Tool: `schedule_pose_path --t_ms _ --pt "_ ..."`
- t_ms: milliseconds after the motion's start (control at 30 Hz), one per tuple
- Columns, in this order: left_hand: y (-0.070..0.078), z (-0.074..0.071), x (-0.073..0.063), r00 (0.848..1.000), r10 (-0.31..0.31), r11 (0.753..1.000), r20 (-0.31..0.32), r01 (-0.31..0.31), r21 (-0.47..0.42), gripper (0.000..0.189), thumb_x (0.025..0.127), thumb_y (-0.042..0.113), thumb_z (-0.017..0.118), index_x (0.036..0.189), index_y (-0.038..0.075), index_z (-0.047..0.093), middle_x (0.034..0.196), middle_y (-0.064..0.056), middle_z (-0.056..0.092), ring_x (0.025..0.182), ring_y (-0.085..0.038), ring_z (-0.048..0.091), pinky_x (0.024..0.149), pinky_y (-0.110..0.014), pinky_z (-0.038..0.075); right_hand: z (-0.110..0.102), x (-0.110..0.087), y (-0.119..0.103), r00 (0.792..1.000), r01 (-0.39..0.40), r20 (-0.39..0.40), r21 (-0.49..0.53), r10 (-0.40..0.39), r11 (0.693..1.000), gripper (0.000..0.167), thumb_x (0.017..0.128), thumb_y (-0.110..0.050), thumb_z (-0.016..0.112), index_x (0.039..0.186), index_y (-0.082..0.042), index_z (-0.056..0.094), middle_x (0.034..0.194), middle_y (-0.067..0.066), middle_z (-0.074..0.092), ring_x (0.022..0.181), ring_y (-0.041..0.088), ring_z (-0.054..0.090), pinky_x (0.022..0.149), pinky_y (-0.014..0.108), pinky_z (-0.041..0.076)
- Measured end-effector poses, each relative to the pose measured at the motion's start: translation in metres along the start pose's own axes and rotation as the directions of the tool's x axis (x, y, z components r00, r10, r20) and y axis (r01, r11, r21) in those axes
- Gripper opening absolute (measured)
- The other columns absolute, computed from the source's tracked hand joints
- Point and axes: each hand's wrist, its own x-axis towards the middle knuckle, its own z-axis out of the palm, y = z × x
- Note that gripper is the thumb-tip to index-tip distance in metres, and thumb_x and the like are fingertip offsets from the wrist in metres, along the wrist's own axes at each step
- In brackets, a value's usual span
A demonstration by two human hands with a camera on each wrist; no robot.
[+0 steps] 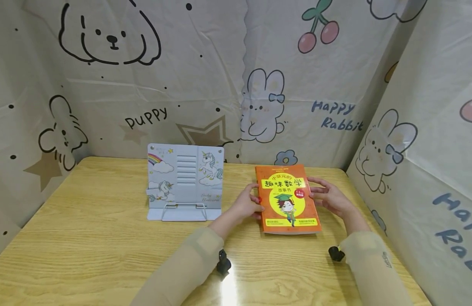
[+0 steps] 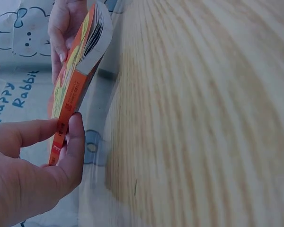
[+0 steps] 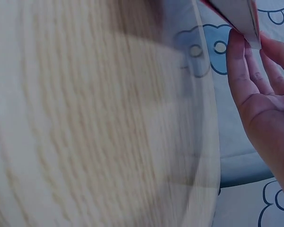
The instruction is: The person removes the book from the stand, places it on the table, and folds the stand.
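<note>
Wooden table: spread beneath both forearms and well out beyond the left hand's outer side.
Cream sleeves: lay nearest, behind the hands, with small black wrist cameras hung beside them, which might have caught on the tabletop.
Left hand: pinched the spine side, its digits on both front and back.
Right hand: pinched the opposite, page side between thumb and fingers.
Orange book: between the two hands, cover showing, seemingly held above the table. Likely fairly light, a thick paperback with bendable, slightly slick covers; gaps showed among the leaves, so the spine promised the firmest hold, while the page side could flop open if held alone.
Unicorn bookstand: stood left of the left hand, apart from it, an obstacle on that side.
Printed cloth: hung beyond both hands and right of the right hand, probably limiting reach there.
</note>
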Motion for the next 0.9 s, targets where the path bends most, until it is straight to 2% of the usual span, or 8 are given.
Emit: schedule_pose_path --t_ms 367,567,700,900 --pt "-0.007 0.007 0.001 1.000 -0.026 0.999 0.016 0.025 0.035 0.082 0.077 -0.014 0.067 0.144 0.018 0.032 0.088 -0.008 0.046 0.063 -0.018 0.055 0.057 -0.036 0.058 -0.005 0.002 0.011 0.999 -0.049 -0.008 -0.046 0.049 0.998 0.073 0.087 -0.013 0.067 0.148 -0.016 0.028 0.130 0.017 0.049 0.105 0.015 0.060 0.090 0.034 0.052" --pt "-0.008 0.009 0.002 0.999 -0.047 0.996 0.011 0.046 0.079 0.081 0.077 -0.011 0.069 0.143 0.017 0.033 0.088 -0.007 0.046 0.060 -0.018 0.054 0.055 -0.035 0.058 -0.006 0.001 0.013 0.998 -0.057 0.014 -0.068 0.058 0.996 0.073 0.088 -0.011 0.065 0.149 -0.013 0.025 0.136 0.021 0.046 0.105 0.013 0.060 0.090 0.033 0.053" --pt "-0.007 0.009 0.000 0.999 -0.045 0.994 0.022 0.042 0.103 0.080 0.078 -0.010 0.069 0.144 0.014 0.032 0.089 -0.009 0.047 0.061 -0.018 0.056 0.055 -0.034 0.058 -0.006 0.000 0.013 0.997 -0.053 0.055 -0.065 0.057 0.996 0.072 0.090 -0.007 0.062 0.150 -0.009 0.022 0.137 0.024 0.044 0.106 0.014 0.059 0.091 0.034 0.052" --pt "-0.007 0.007 0.000 0.999 -0.027 0.990 0.047 0.021 0.138 0.078 0.079 -0.008 0.070 0.144 0.011 0.032 0.085 -0.008 0.048 0.066 -0.017 0.058 0.057 -0.033 0.058 -0.006 0.000 0.014 0.995 -0.068 0.067 -0.080 0.073 0.994 0.073 0.090 -0.008 0.063 0.150 -0.009 0.022 0.143 0.027 0.038 0.109 0.015 0.058 0.091 0.034 0.052"
